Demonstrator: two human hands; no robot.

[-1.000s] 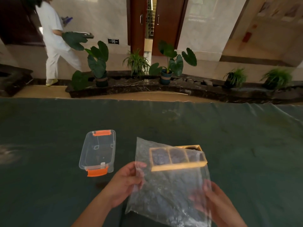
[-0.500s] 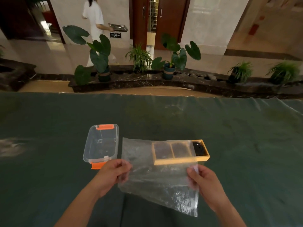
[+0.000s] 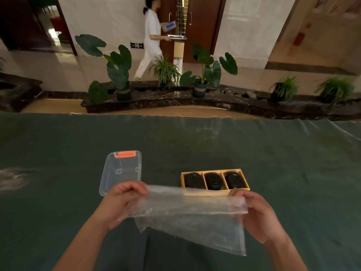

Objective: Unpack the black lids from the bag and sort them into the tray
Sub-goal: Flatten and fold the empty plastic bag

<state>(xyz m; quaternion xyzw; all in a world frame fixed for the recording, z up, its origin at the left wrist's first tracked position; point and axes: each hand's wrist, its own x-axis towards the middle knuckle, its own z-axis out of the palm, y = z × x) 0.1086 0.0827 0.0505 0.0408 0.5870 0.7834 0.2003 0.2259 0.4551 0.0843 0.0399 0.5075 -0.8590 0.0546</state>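
A dark green cloth covers the desk (image 3: 273, 163), wrinkled along its far edge. Above its near part hangs the clear plastic bag (image 3: 191, 218), crinkled and limp, stretched flat between both hands and sagging to a loose corner at lower right; nothing shows inside it. The left hand (image 3: 119, 204) grips the bag's left upper corner with its fingers (image 3: 132, 189) curled tight around the film. The right hand (image 3: 259, 214) pinches the right upper corner, thumb on the near side and fingers closed behind the plastic. Left of the bag, on the cloth, sits a clear plastic storage box (image 3: 121, 171) with an orange latch at its far end, its near end hidden by the left hand. Just beyond the bag's top edge rests the wooden tray (image 3: 214, 190), light yellow, split into three compartments in a row. Each compartment holds a black lid (image 3: 214, 180), round, glossy, with raised rings on top
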